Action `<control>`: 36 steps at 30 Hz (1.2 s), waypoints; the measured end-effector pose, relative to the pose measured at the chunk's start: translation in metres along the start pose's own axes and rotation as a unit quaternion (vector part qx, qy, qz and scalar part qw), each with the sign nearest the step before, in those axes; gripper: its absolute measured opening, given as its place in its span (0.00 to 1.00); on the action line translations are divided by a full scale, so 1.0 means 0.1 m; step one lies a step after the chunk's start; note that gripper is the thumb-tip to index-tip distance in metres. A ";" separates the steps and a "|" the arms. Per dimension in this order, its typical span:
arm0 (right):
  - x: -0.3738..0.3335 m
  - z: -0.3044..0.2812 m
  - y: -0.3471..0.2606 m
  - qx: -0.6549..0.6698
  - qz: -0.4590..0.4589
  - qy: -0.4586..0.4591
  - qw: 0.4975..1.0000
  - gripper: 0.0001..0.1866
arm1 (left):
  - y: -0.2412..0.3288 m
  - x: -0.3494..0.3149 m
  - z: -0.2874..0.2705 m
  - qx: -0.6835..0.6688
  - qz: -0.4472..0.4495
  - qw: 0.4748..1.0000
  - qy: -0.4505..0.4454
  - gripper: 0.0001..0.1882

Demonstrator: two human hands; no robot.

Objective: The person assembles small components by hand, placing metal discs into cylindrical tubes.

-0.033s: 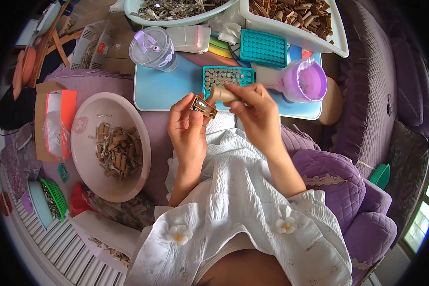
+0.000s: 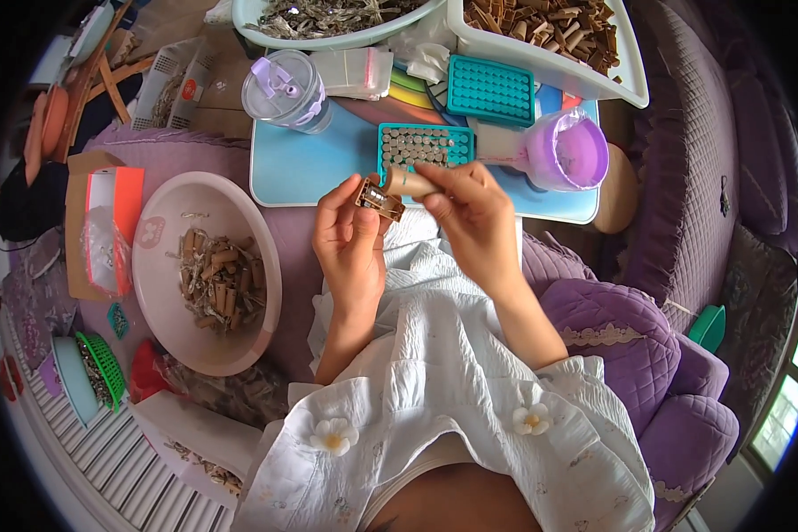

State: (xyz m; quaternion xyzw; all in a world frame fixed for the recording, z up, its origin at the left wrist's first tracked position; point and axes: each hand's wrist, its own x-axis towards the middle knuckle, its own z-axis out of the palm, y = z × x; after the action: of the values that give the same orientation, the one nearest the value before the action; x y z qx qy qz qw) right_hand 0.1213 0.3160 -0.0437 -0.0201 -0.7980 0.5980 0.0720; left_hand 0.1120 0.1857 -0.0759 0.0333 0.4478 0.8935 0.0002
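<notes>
Since the earlier frame: right hand (image 2: 477, 217) and the tan tube (image 2: 410, 183) have dropped slightly, toward the left hand (image 2: 348, 244); left hand about unchanged.

Low table (image 2: 306, 177): light-blue top, in front of the person. Pink basin (image 2: 161, 275), to the left: heap of tan and brown pieces mixed with clear scraps. White bin (image 2: 634, 80), beyond the table: many more brown pieces, loose. Cannot tell which of these piles is worked and which is unworked.

Teal tray (image 2: 464, 142), on the table just beyond the hands: small round discs seated in rows over its left and middle; teal shows along the right side, so filling looks well advanced but incomplete.

Right hand: thumb and fingers pinch the tube, held tilted above the table's near edge. Left hand: thumb and fingertips pinch the open brown casing (image 2: 380, 201), hollow side up. Tube end lies right at the casing; contact unclear. The two remain separate pieces, so this step reads as unfinished.
</notes>
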 end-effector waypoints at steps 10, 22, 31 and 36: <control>-0.18 0.31 0.07 0.067 -0.062 0.115 0.989 0.11 | 0.04 -0.07 0.12 -0.007 0.023 1.000 0.016 0.18; -0.28 0.28 0.01 0.002 -0.065 0.150 0.987 0.11 | 0.08 -0.07 0.15 0.047 0.002 0.997 -0.058 0.17; -0.27 0.28 0.03 0.013 -0.098 0.173 0.980 0.10 | 0.07 -0.05 0.12 -0.005 -0.021 0.999 -0.047 0.16; -0.25 0.21 -0.03 -0.029 -0.064 0.116 0.991 0.10 | 0.06 -0.03 0.09 0.014 -0.029 0.997 -0.065 0.16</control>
State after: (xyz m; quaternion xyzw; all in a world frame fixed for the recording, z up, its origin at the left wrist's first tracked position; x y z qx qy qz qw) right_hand 0.1436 0.2925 -0.0485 -0.0402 -0.8010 0.5622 0.2017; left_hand 0.1156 0.1892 -0.0660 0.0785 0.4604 0.8825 0.0544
